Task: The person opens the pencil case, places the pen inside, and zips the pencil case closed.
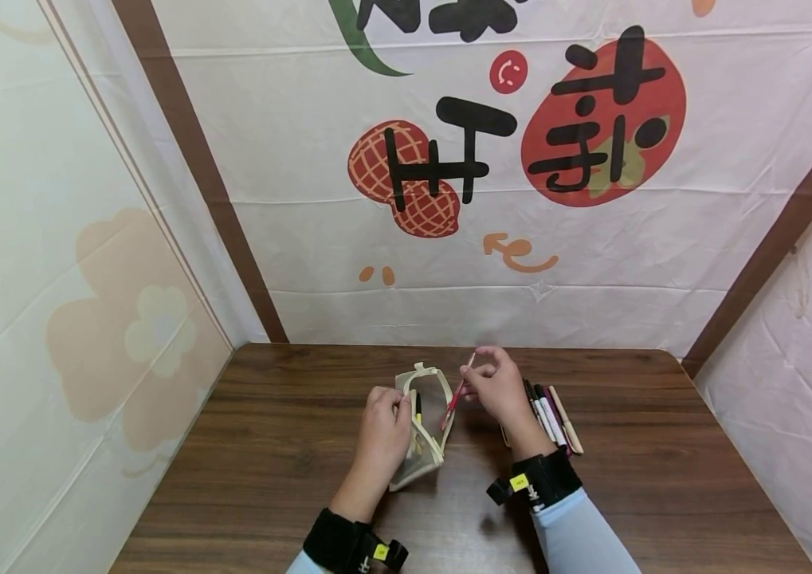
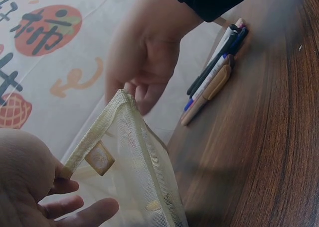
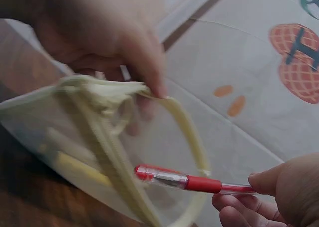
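Observation:
A pale yellow mesh pencil pouch (image 1: 416,470) stands unzipped on the table, its mouth spread wide. My left hand (image 1: 386,422) pinches the pouch's zipper edge on the left side, thumb and fingers at the rim. Between the thumb and fingers of my right hand (image 1: 497,387) is a red gel pen (image 3: 202,183), held near its rear end. The pen slants down to the left, its capped tip at the pouch opening. Through the mesh a yellow pen (image 3: 82,168) shows inside. A small square label (image 2: 100,159) is on the pouch's side.
Several pens and markers (image 1: 547,414) lie side by side on the wooden table (image 1: 269,462), right of the pouch and partly behind my right wrist. A printed white cloth (image 1: 305,239) hangs behind the table's far edge, with more cloth (image 1: 90,239) on the left.

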`<state>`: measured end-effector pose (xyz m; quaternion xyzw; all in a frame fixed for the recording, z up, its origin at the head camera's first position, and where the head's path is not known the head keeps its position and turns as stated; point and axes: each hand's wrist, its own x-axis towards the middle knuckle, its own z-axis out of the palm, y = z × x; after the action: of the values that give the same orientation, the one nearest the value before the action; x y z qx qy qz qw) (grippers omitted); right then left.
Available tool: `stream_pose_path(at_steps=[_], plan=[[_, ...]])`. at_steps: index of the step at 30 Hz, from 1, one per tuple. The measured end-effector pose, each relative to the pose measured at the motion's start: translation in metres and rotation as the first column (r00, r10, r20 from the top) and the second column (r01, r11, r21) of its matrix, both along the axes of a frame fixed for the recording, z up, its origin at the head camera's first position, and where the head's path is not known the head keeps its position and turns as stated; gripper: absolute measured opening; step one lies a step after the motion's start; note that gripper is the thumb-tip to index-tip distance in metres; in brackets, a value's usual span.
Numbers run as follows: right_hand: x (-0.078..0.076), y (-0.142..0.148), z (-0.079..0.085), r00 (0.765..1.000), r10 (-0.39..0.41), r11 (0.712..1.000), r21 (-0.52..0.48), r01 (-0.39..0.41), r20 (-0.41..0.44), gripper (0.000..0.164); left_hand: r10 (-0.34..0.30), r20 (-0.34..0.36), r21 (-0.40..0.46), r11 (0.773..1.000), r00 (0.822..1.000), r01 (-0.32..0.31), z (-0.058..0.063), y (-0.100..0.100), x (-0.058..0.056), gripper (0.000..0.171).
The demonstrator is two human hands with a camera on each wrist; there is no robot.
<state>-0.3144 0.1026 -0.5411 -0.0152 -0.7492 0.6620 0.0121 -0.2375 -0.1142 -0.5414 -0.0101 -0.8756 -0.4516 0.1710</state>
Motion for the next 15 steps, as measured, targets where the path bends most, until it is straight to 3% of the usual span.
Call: stream_pose_path(at_steps=[7, 15], plan=[[0.006, -0.026, -0.013, 0.997, 0.069, 0.998, 0.011, -0.069, 0.019, 0.041, 0.000, 0.007, -0.001, 1.000, 1.000, 0.000, 0.000, -0.001, -0.001, 0.020], [0.015, -0.044, -0.018, 0.973, 0.221, 0.974, 0.040, -0.224, 0.065, 0.051, -0.017, 0.053, -0.004, 1.000, 0.998, 0.017, 0.002, -0.003, 0.001, 0.022]])
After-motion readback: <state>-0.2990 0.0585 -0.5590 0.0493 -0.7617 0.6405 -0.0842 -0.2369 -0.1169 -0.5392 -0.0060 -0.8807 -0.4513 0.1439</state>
